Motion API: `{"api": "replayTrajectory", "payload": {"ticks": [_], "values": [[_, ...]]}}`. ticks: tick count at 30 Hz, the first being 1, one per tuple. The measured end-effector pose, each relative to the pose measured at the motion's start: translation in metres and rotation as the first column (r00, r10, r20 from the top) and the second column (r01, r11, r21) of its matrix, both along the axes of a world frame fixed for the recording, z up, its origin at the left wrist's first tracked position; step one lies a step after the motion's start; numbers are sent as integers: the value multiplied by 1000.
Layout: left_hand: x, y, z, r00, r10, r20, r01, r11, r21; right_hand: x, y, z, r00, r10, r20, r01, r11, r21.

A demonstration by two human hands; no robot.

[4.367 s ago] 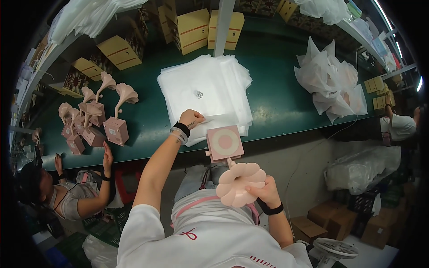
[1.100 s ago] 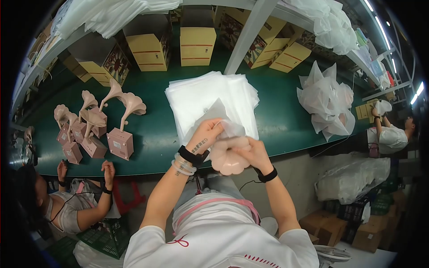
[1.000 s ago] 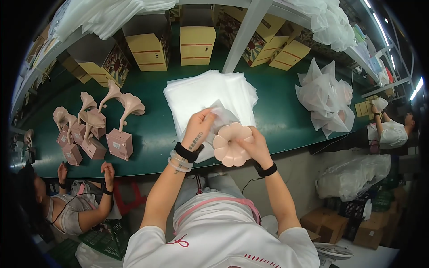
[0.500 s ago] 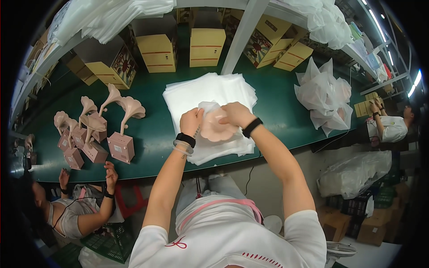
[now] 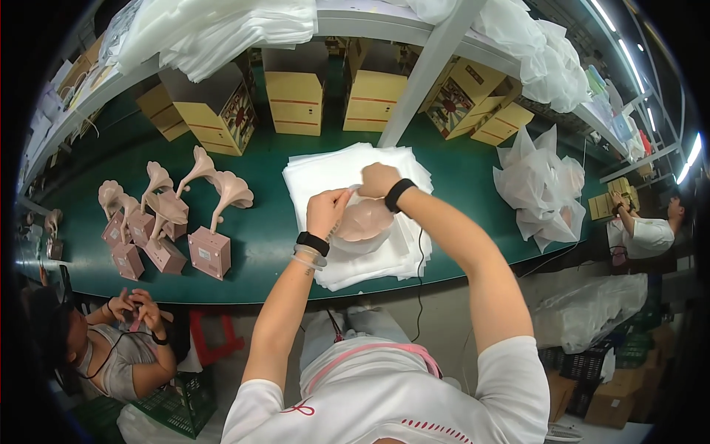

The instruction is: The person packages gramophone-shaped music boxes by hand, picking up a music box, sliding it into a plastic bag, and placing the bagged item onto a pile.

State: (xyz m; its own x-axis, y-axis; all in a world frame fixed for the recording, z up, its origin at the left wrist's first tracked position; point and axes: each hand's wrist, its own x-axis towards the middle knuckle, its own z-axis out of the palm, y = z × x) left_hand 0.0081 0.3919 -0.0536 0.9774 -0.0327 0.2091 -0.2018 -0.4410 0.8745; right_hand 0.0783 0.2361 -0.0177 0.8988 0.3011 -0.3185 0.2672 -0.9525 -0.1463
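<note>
A pink flower-shaped horn (image 5: pixel 364 220) rests mouth toward me on a stack of white wrapping sheets (image 5: pixel 314 174), a thin sheet partly around it. At the far side of the horn my left hand (image 5: pixel 327 213) pinches a gathered bit of the sheet between thumb and fingers. Close by, my right hand (image 5: pixel 380 180) is curled closed at the same gathered spot, its knuckles upward. Whatever lies beneath the horn is hidden by the wrapping and my hands.
Several pink gramophone-shaped pieces (image 5: pixel 210 251) stand at the left. Wrapped pieces (image 5: pixel 543 185) lie at the right. Open yellow boxes (image 5: pixel 293 103) line the back below a shelf (image 5: pixel 370 22). A co-worker (image 5: pixel 126 348) sits at left; another person (image 5: pixel 643 229) works far right.
My right hand has left the horn's face and moved up to the gathered wrapping, now curled. The left hand keeps its pinch. The co-worker at left has brought both hands together.
</note>
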Motion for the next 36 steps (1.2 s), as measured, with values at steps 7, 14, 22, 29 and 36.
{"api": "replayTrajectory", "payload": {"ticks": [7, 14, 22, 29, 36], "values": [[-24, 9, 4, 988, -111, 104, 86, 971, 222, -16, -96, -33, 842, -206, -498, 199, 978, -68], [-51, 25, -9, 999, -38, 11, 30, 921, 388, -81, -106, -5, 964, -91, -249, 190, 894, 407], [-54, 9, 84, 985, 69, 161, -80, 995, 63, -120, -100, 27, 914, -269, 303, 76, 849, 524], [-31, -74, 133, 961, -222, 166, 242, 964, -113, -199, -151, 83, 744, -655, -133, 326, 181, 928], [30, -278, 42, 821, -559, 113, 547, 828, 120, -240, -295, 37, 487, -856, -173, 415, 52, 908]]}}
